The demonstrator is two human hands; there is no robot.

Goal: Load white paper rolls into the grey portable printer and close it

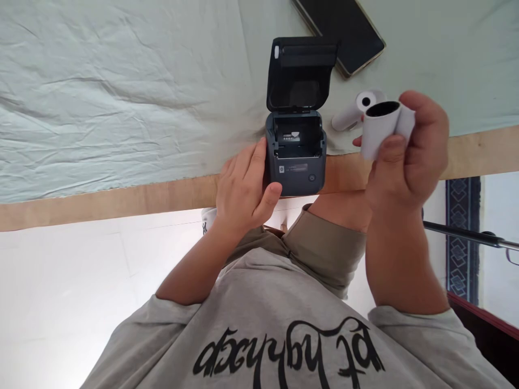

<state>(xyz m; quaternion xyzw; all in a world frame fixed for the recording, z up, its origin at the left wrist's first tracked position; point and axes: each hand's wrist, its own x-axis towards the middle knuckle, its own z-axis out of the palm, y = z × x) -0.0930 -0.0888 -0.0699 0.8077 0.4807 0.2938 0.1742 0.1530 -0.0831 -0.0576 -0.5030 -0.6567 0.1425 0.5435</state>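
Note:
A small dark blue-grey portable printer (299, 175) stands at the table's edge. Its black lid (300, 89) is swung up, and the paper bay inside shows only a printed label. My left hand (245, 186) lies along the printer's left side, fingers stretched out and thumb apart at the front corner. To the right of the printer, my right hand (413, 154) is closed on a white paper roll (379, 129) with a wide dark hollow core, raised and tilted; part of its paper stands out at the right. Behind it, a thinner white paper roll (344, 116) lies on the cloth.
A black phone-like slab (351, 40) lies at the back, partly behind the lid. A pale green wrinkled cloth (121, 97) covers the table up to its wooden edge (121, 195). My legs are below that edge; a dark metal bar (458, 231) is at the right.

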